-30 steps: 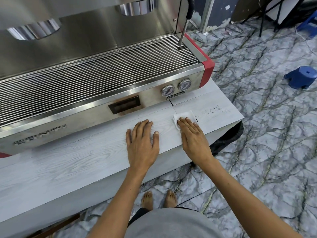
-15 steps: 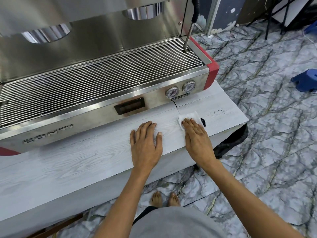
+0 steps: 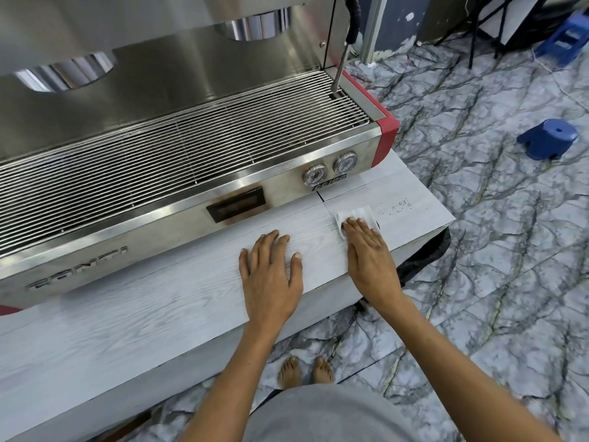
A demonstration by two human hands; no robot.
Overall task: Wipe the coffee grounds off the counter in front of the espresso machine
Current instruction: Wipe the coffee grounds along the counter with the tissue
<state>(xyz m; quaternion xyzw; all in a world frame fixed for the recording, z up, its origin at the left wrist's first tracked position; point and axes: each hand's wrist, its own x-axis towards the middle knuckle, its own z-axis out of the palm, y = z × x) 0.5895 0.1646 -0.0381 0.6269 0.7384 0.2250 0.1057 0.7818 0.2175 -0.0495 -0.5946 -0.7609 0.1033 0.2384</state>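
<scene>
Dark coffee grounds (image 3: 395, 208) lie scattered on the pale wood-grain counter (image 3: 159, 307), near its right end, in front of the steel espresso machine (image 3: 191, 148). A folded white tissue (image 3: 355, 215) lies flat just left of the grounds. My right hand (image 3: 369, 256) presses on the tissue with flat fingers, covering its near half. My left hand (image 3: 271, 275) rests palm down on the bare counter, fingers spread, holding nothing.
The machine's drip grate and two gauges (image 3: 330, 169) stand right behind the wiping strip. A steam wand (image 3: 342, 52) hangs at the back right. The counter ends just right of the grounds. A blue stool (image 3: 548, 138) stands on the marbled floor.
My right hand and the tissue have slid a little to the right, closer to the grounds. My left hand stays flat in place. The camera has tilted slightly.
</scene>
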